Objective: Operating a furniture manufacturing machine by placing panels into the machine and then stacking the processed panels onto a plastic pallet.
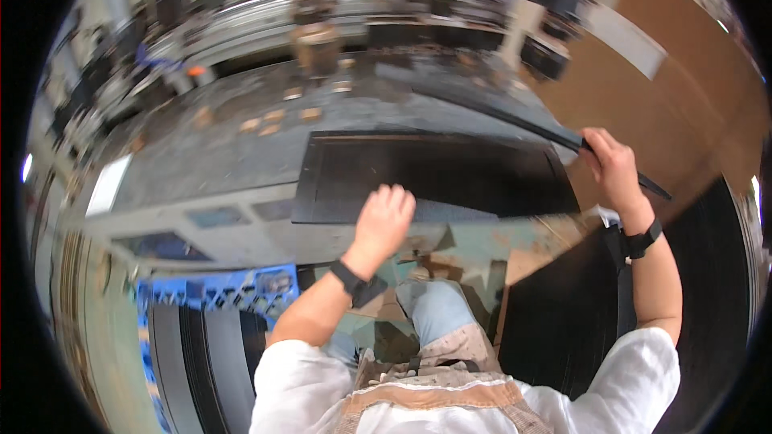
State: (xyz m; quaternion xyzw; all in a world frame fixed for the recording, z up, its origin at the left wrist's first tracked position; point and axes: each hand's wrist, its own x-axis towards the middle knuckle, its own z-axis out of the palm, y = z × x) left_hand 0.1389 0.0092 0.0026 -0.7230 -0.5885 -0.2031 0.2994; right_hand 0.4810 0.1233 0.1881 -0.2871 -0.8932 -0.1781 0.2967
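My right hand (611, 162) is wrapped round a long dark bar (515, 117), which slants from the middle of the worktable down past my wrist. Under the bar lies a dark rectangular panel (434, 169) with a raised border, along the front edge of the table. Over the panel's near edge is my left hand (384, 217), its fingers curled in and nothing showing in them. Motion blurs it, and I cannot tell whether it touches the panel.
Small light wooden pieces (272, 119) lie on the grey worktable (185, 145), with machinery (318, 40) behind. To the lower left, dark panels (201, 362) stand on a blue pallet (269, 283). A stack of dark panels (563, 305) and brown cardboard (595, 104) are on the right.
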